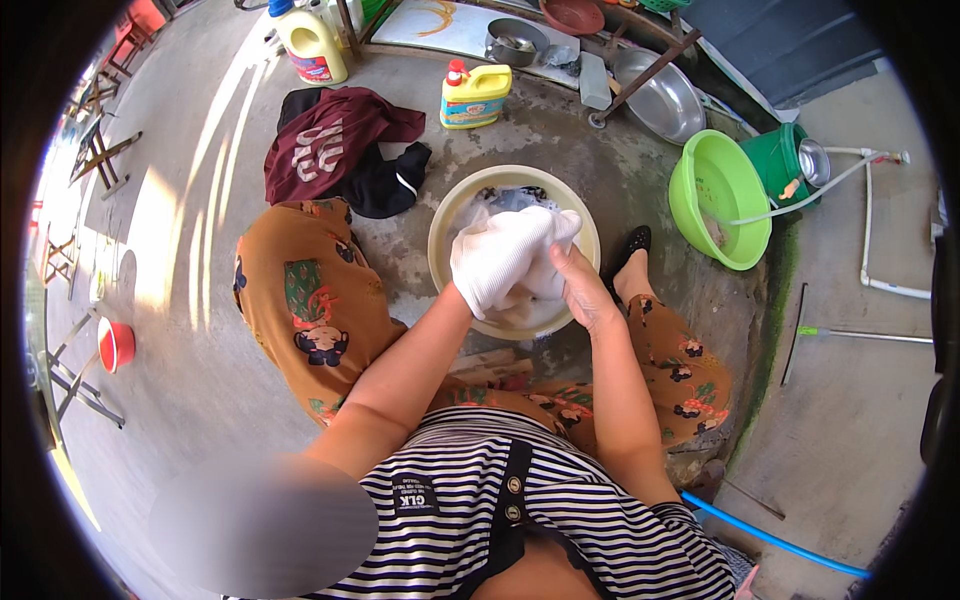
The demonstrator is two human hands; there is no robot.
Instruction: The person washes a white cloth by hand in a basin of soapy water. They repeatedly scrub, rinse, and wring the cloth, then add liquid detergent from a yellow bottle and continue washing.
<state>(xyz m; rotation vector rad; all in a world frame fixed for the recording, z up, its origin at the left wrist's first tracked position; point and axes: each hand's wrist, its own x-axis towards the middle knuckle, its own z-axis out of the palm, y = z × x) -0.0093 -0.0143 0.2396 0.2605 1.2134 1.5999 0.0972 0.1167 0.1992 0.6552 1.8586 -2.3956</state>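
A wet white ribbed cloth is held over a round cream basin on the floor between my legs. My left hand is covered by the cloth, with only the wrist showing at its edge, so its fingers are hidden. My right hand grips the cloth on its right side, thumb on top. Sudsy water and dark, soaked fabric show in the basin behind the cloth.
Maroon and black clothes lie beyond my left knee. A yellow pump bottle and a larger detergent jug stand behind. To the right are a tilted green basin, a hose and a metal basin.
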